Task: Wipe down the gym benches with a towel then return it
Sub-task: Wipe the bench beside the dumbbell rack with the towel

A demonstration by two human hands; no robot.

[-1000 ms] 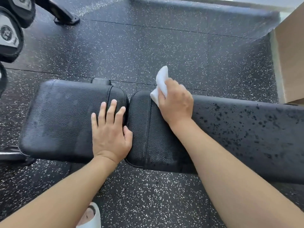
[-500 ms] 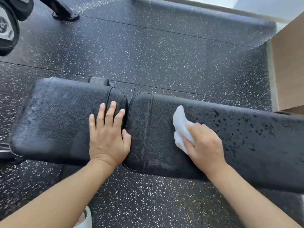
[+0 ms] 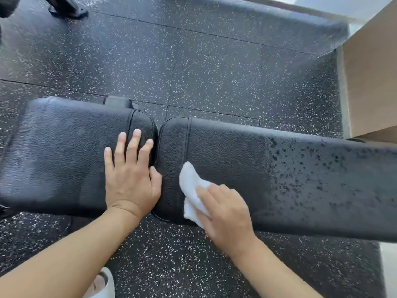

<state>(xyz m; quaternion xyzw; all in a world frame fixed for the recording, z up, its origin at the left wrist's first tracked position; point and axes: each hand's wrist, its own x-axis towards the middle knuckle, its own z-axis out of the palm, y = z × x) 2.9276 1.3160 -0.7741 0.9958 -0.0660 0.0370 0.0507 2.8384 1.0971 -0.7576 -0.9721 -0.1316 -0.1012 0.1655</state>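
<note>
The white towel (image 3: 191, 191), bunched and folded, lies on the near part of the long black back pad (image 3: 279, 179) of the gym bench, close to that pad's rounded left end. The right hand (image 3: 225, 214) holds it there, fingers curled over the cloth and pressing it against the leather; one lobe of the towel sticks out past the fingertips toward the far edge. To the right of the towel the pad's surface is speckled with dark blotches, while the stretch around the towel looks evenly matte. The left hand (image 3: 131, 175) rests flat on the shorter seat pad (image 3: 60, 153), fingers straight and slightly spread, thumb at the narrow gap between the two pads. The two hands are apart, one on each pad. Under the bench lies dark rubber flooring (image 3: 193, 72) flecked with white, a tan box (image 3: 373, 82) stands at the right edge, and a white shoe (image 3: 105, 284) shows at the bottom.
</note>
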